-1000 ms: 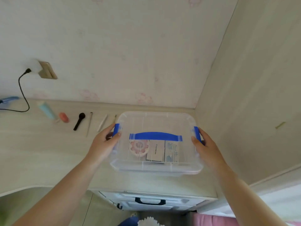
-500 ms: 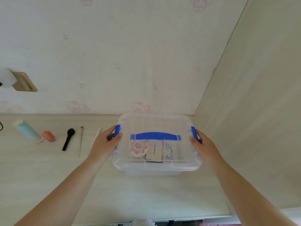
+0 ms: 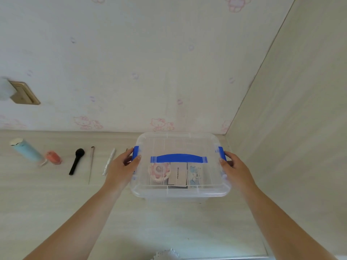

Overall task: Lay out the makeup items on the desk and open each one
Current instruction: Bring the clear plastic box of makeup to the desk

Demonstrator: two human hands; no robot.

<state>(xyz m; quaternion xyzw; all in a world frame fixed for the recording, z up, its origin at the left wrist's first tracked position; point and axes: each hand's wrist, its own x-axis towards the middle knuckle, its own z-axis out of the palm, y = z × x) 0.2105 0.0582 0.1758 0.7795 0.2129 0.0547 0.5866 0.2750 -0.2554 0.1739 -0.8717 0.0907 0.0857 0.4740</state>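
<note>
While both hands sit at the box, the row already laid out on the desk [image 3: 56,203] reads, from the left: a pale blue tube [image 3: 26,150], a small orange-pink item [image 3: 53,157], a black brush [image 3: 76,161], a thin stick [image 3: 91,165], and a white pen-like piece [image 3: 109,164], all apart from one another. Next, the left hand [image 3: 122,166] curls its fingers round the left blue latch [image 3: 135,153] of the clear storage box [image 3: 180,192], which stands on the desk near the corner. Lid closed, blue handle [image 3: 178,158] flat on top; a round pink compact [image 3: 158,171] and small cards or cases show through. The right hand [image 3: 234,167] grips the right blue latch [image 3: 222,153] likewise. Box looks light, stiff, smooth-walled, somewhat slippery; best held at the latches or rim. Contents are probably loose and may slide if it is tipped.
</note>
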